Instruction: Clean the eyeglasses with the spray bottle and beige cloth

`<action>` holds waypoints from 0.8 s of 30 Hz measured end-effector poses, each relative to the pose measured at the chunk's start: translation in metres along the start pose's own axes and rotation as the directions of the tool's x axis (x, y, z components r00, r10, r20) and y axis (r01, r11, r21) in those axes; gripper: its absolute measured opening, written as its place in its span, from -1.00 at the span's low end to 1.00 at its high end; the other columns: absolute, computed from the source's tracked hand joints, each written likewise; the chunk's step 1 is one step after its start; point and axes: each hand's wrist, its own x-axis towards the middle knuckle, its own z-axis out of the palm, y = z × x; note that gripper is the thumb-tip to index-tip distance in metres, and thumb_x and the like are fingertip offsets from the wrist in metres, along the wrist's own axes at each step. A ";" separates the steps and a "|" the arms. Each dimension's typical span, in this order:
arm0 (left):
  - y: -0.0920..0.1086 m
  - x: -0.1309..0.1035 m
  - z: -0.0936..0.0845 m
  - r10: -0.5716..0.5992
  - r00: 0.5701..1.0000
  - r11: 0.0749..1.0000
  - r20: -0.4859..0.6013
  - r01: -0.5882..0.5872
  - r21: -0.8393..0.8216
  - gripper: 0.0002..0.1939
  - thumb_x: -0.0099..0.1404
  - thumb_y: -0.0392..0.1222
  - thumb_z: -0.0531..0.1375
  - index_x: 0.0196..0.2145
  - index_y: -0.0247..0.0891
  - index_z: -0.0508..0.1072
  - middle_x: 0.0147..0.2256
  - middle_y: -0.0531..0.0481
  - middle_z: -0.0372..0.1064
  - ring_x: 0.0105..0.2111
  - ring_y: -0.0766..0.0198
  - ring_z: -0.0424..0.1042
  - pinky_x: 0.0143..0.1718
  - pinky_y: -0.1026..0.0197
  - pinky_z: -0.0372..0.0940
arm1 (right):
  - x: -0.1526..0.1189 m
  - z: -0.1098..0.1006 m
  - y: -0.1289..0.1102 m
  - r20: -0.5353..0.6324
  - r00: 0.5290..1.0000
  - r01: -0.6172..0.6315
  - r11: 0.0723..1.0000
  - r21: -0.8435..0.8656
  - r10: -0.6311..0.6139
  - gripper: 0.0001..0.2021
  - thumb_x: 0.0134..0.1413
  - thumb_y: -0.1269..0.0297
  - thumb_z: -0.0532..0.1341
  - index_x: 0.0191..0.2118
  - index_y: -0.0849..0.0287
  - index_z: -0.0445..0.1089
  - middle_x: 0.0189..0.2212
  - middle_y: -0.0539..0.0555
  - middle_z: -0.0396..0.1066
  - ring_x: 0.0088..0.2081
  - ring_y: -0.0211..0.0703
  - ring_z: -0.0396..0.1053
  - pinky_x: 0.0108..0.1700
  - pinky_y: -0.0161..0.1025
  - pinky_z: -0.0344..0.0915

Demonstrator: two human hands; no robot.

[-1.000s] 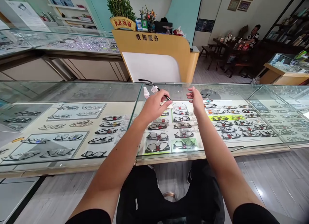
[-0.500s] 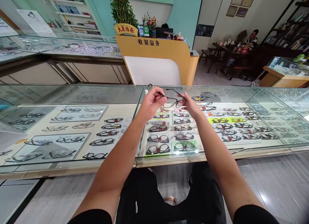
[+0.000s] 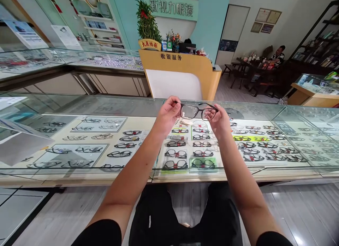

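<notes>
A pair of dark-framed glasses point(image 3: 198, 111) is held up above the glass display case point(image 3: 156, 178), its lenses upright and both arms spread. My left hand point(image 3: 169, 113) pinches the frame at its left end, near the hinge. At the other end my right hand point(image 3: 219, 119) grips the frame, with some fingers visible behind the right lens. Below the hands, inside the case, lie rows of glasses point(image 3: 176, 164), several with red tags.
A wooden cashier counter point(image 3: 185, 64) stands beyond the case. White paper sheets point(image 3: 21, 147) lie at the left. Farther back at the right, a person point(image 3: 278, 56) sits at a dark table. Another display case point(image 3: 307, 92) stands at the right.
The glasses have turned so that their lenses now show more fully from the front. My right hand has moved right and a little down, and the view has tilted up slightly.
</notes>
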 end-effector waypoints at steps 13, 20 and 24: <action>0.164 -0.039 0.046 0.113 0.991 0.986 0.070 -0.120 0.112 -0.68 0.36 0.13 0.46 -0.15 -0.09 0.54 -0.45 0.11 0.24 -0.55 0.42 0.18 -0.54 0.29 0.09 | -0.095 0.069 -0.137 0.342 0.764 0.632 0.741 -0.226 -0.548 -0.65 0.31 -0.26 0.35 -0.12 -0.10 0.56 -0.37 0.01 0.35 -0.31 -0.15 0.38 -0.19 -0.12 0.40; 0.227 -0.057 0.081 0.260 0.965 0.959 0.047 -0.263 0.108 -0.72 0.32 0.08 0.49 -0.12 -0.04 0.61 -0.45 0.12 0.29 -0.53 0.40 0.20 -0.54 0.24 0.09 | -0.127 0.108 -0.196 0.452 0.510 0.859 0.467 -0.211 -0.732 -0.66 0.42 -0.24 0.24 -0.10 -0.12 0.56 -0.44 -0.04 0.27 -0.40 -0.15 0.36 -0.23 -0.10 0.41; 0.239 -0.062 0.092 0.338 0.941 0.939 0.026 -0.339 0.063 -0.61 0.28 0.13 0.52 -0.05 -0.06 0.60 -0.24 0.04 0.46 -0.28 0.32 0.43 -0.37 0.25 0.23 | -0.145 0.113 -0.212 0.481 0.452 0.891 0.400 -0.214 -0.751 -0.65 0.44 -0.25 0.21 -0.06 -0.15 0.56 -0.40 -0.02 0.39 -0.29 -0.09 0.48 -0.16 -0.03 0.47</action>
